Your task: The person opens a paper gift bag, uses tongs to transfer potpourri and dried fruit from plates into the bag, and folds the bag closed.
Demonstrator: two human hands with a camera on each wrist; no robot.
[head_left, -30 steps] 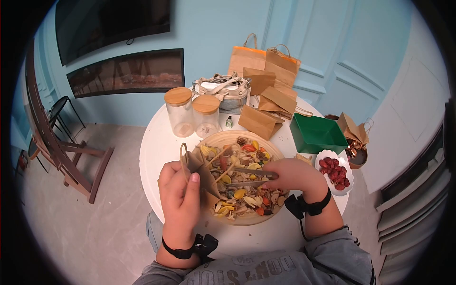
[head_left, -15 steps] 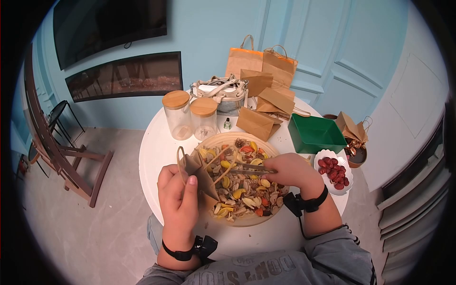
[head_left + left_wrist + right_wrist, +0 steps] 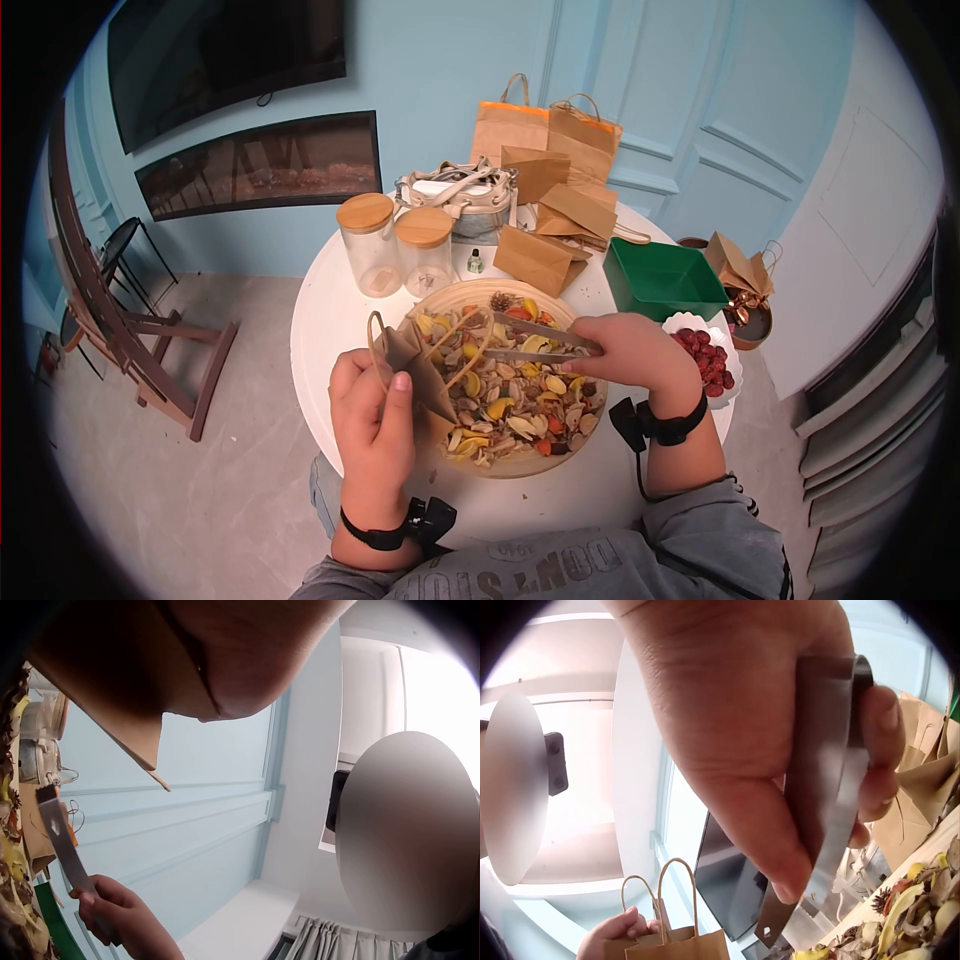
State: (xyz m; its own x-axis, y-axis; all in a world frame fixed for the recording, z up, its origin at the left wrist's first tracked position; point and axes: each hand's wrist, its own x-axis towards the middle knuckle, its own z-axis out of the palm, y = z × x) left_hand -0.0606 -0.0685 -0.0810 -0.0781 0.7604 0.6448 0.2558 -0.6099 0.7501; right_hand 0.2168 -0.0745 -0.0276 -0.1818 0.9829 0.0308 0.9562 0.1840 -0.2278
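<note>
My left hand (image 3: pixel 372 425) grips a small brown paper bag (image 3: pixel 432 388) by its side, thumb on the near face. The bag's two twisted handles stand up, and it leans over the left side of a round tray (image 3: pixel 545 467). Dried petals, slices and cones (image 3: pixel 522 425) in yellow, orange and brown fill that tray. My right hand (image 3: pixel 640 352) holds metal tongs (image 3: pixel 825 735), thumb on one arm and fingers round the other. Above the mix, the tong arms (image 3: pixel 545 329) are spread apart and point left toward the bag; nothing shows between them.
Behind the tray stand two lidded glass jars (image 3: pixel 425 265), a tiny bottle (image 3: pixel 475 262), a handbag (image 3: pixel 470 205) and several paper bags (image 3: pixel 540 260). To the right are a green bin (image 3: pixel 665 280) and a white dish of red dried fruit (image 3: pixel 715 370).
My right hand has risen and shifted slightly right, and the tong arms have spread wider. My left hand still holds the bag in nearly the same place.
</note>
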